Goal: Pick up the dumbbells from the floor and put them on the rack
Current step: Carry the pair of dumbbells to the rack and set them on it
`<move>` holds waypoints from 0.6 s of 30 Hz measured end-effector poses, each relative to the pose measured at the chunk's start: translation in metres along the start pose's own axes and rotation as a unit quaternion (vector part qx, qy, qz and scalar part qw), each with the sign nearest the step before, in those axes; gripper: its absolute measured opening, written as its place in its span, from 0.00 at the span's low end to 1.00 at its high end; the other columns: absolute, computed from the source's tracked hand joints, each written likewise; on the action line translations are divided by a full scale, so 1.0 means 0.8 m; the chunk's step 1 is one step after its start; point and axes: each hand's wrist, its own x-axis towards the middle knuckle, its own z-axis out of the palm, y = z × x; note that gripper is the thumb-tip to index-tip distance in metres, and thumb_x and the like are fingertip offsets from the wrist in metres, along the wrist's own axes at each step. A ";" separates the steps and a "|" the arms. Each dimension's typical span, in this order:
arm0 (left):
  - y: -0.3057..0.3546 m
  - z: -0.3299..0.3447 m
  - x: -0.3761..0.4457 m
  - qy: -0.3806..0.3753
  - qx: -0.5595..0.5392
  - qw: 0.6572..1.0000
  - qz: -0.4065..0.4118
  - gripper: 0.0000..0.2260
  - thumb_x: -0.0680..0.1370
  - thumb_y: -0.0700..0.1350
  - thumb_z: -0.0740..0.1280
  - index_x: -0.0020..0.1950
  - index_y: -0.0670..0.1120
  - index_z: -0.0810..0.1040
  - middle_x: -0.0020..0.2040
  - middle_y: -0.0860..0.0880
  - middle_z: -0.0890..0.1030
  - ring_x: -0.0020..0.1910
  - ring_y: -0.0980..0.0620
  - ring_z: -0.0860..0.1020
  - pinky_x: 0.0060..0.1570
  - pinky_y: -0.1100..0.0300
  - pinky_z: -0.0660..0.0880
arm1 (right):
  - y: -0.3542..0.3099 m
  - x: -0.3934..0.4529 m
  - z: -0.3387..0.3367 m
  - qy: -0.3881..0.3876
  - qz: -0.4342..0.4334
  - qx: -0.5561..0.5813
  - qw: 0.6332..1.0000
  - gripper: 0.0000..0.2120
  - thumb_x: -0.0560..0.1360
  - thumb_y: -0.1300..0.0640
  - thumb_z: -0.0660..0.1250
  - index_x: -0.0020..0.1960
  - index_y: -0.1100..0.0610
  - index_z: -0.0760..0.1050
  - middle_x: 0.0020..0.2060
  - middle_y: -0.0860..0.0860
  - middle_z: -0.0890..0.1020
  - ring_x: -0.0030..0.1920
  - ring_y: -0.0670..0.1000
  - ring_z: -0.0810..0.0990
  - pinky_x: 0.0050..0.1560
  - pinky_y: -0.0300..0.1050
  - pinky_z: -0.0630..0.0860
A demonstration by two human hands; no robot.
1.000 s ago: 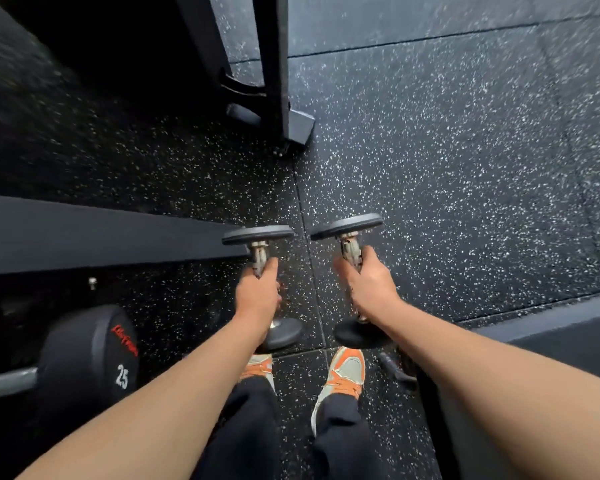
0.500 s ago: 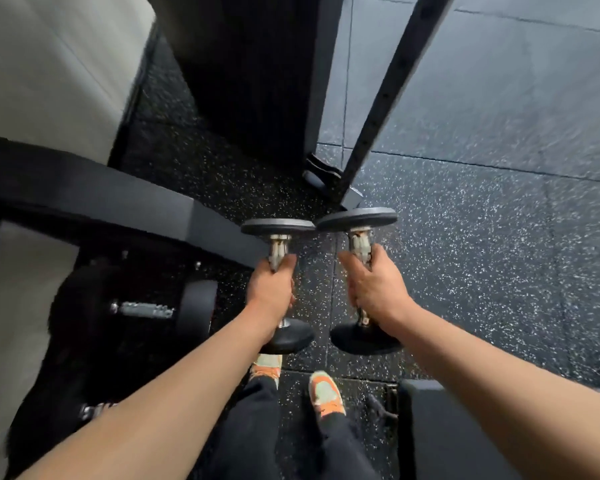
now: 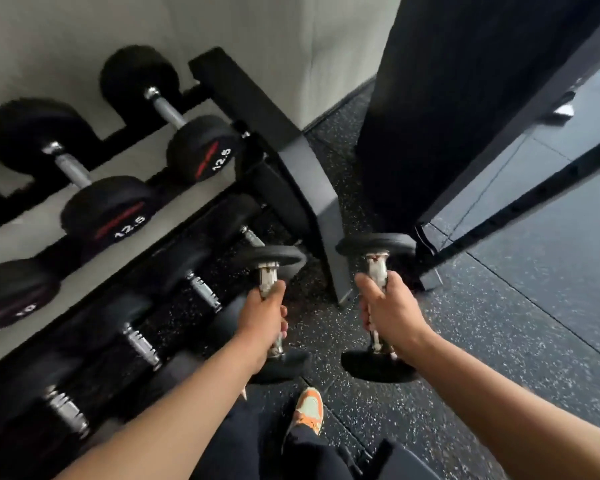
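Note:
I carry two small dumbbells with chrome handles and thin black end plates, both off the floor. My left hand (image 3: 263, 318) is shut on the left dumbbell (image 3: 269, 258), which hangs just in front of the rack's right end. My right hand (image 3: 390, 311) is shut on the right dumbbell (image 3: 377, 246), a little to the right of the rack's side post. The black dumbbell rack (image 3: 291, 161) runs from the left edge to the centre, slanting away, with two tiers visible.
Two 12.5 dumbbells (image 3: 194, 147) and a 10 lie on the rack's upper tier; several larger black dumbbells (image 3: 201, 292) fill the lower tier. A tall black machine frame (image 3: 465, 116) stands right of the rack. My orange shoe (image 3: 309, 410) and a bench corner (image 3: 395, 462) are below on speckled rubber floor.
My view has swung left and up, bringing the rack's tiers and stored dumbbells into sight. Both hands keep their dumbbells and have spread slightly apart.

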 end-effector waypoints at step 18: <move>-0.158 -0.431 -0.279 0.326 -0.283 0.902 0.026 0.13 0.80 0.56 0.64 0.51 0.46 0.75 0.30 0.51 0.78 0.26 0.54 0.75 0.24 0.60 0.72 | -0.086 -0.264 0.368 -0.341 -0.129 -0.207 0.908 0.17 0.79 0.44 0.67 0.55 0.58 0.73 0.28 0.49 0.80 0.26 0.48 0.78 0.30 0.45 0.78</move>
